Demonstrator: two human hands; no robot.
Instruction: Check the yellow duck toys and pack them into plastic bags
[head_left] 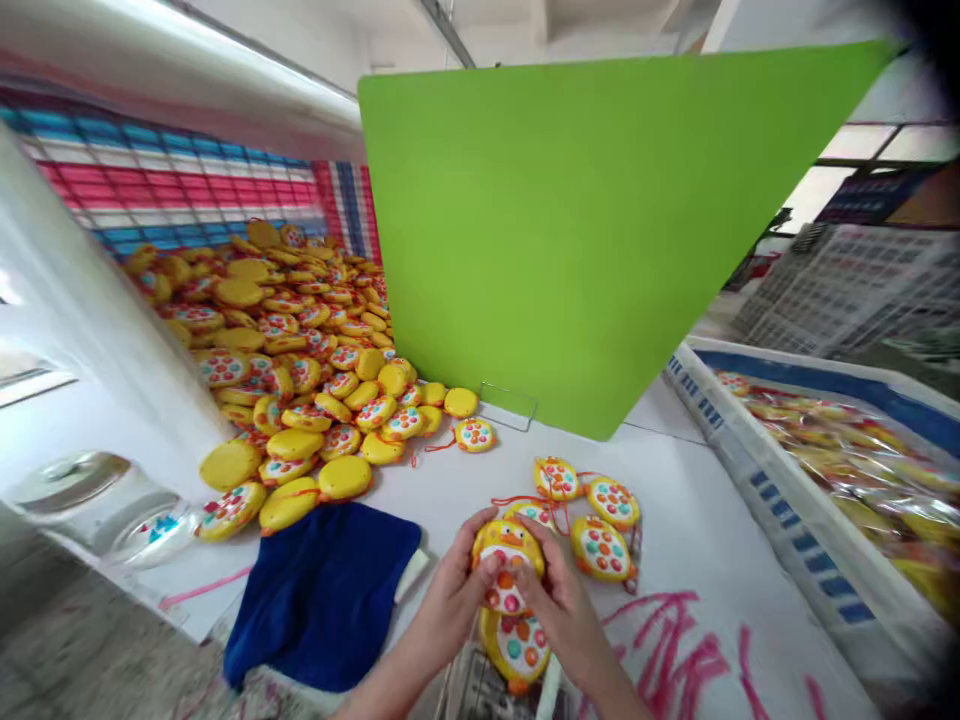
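Between my hands is a yellow duck-faced button toy (508, 540), with an orange beak and a white panel of coloured dots facing up. My left hand (459, 575) grips its left side, and my right hand (559, 590) grips its right side. Both thumbs press on the dotted panel. Just below it, nearer to me, a second duck toy (517, 648) lies dots up over a clear box-like thing (487, 690), partly hidden by my right hand. Several more duck toys (602, 548) with red cords lie on the white table (675, 500) beyond my right hand.
A large heap of duck toys (300, 330) fills the left back against striped cloth. A green board (570, 220) stands upright behind. At right, a white crate (780, 500) holds bagged toys. A dark blue cloth (322, 590) and a clear dish (154, 530) with small pieces lie left.
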